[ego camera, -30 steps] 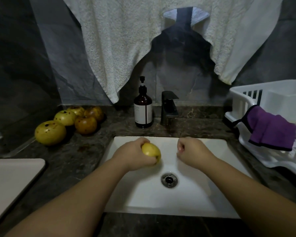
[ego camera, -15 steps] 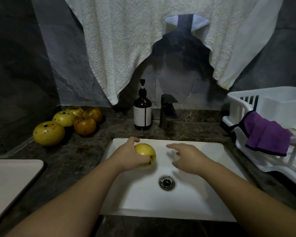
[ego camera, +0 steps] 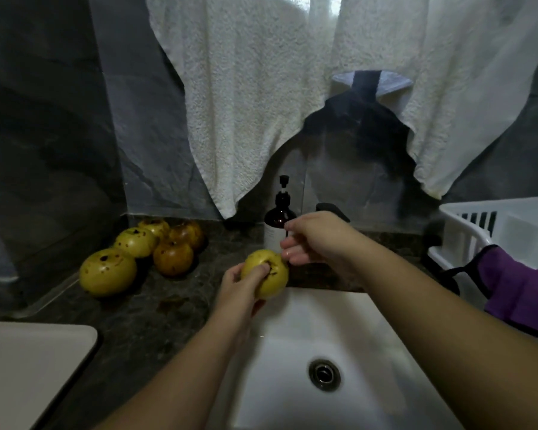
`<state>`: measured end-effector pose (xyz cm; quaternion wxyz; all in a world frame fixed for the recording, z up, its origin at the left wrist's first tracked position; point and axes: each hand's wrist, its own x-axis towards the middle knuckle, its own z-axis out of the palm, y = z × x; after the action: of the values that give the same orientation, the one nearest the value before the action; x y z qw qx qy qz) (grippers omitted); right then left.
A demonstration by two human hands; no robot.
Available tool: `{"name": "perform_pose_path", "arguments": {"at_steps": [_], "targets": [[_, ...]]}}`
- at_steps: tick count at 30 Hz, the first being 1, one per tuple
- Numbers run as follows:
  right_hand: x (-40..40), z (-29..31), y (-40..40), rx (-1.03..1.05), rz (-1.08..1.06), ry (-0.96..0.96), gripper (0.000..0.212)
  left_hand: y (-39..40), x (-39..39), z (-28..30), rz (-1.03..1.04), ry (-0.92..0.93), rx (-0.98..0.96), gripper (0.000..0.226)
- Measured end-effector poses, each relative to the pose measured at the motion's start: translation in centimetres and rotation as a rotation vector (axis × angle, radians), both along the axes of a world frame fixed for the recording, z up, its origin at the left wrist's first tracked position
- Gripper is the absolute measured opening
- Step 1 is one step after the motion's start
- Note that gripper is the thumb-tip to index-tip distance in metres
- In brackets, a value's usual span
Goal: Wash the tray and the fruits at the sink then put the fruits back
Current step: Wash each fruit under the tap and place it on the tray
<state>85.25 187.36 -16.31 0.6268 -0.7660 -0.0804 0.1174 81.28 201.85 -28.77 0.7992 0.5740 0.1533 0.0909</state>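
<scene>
My left hand (ego camera: 239, 290) grips a yellow fruit (ego camera: 269, 279) with a dark spot, held above the back left edge of the white sink (ego camera: 292, 383). My right hand (ego camera: 317, 237) hovers just right of the fruit with loose fingers, in front of the dark faucet (ego camera: 336, 211), holding nothing. Several spotted yellow and brown fruits (ego camera: 137, 252) lie on the dark counter at the left. A white tray (ego camera: 28, 367) sits at the bottom left.
A brown pump bottle (ego camera: 278, 221) stands behind the sink, partly hidden by my right hand. A white towel (ego camera: 292, 88) hangs on the wall above. At the right stands a white dish rack (ego camera: 494, 231) with a purple cloth (ego camera: 522, 287) draped over it.
Both hands rose from the sink basin toward the faucet. The left hand carried the fruit up and back. The right hand opened from a fist and reached forward.
</scene>
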Motion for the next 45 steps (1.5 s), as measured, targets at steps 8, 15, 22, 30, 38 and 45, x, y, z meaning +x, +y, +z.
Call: {"name": "perform_pose_path", "arguments": {"at_steps": [8, 15, 22, 30, 38, 45], "targets": [[5.4, 3.8, 3.5, 0.342, -0.029, 0.233, 0.041, 0.0, 0.2, 0.7, -0.015, 0.059, -0.353, 0.031], [7.3, 4.5, 4.2, 0.396, -0.052, 0.279, 0.035, -0.3, 0.6, 0.8, -0.084, 0.024, -0.39, 0.019], [8.0, 5.1, 4.1, 0.414, -0.063, 0.295, 0.035, -0.4, 1.3, 0.2, -0.106, -0.002, -0.358, 0.02], [8.2, 4.6, 4.4, 0.45, -0.123, 0.297, 0.039, -0.5, 1.2, -0.1, -0.101, -0.01, -0.32, 0.02], [7.9, 5.2, 4.7, 0.442, -0.13, 0.282, 0.037, -0.5, 0.9, 0.3, -0.089, -0.005, -0.338, 0.029], [8.0, 4.5, 4.6, 0.445, -0.115, 0.294, 0.036, -0.8, 0.5, 1.0, -0.065, -0.019, -0.361, 0.041]]}}
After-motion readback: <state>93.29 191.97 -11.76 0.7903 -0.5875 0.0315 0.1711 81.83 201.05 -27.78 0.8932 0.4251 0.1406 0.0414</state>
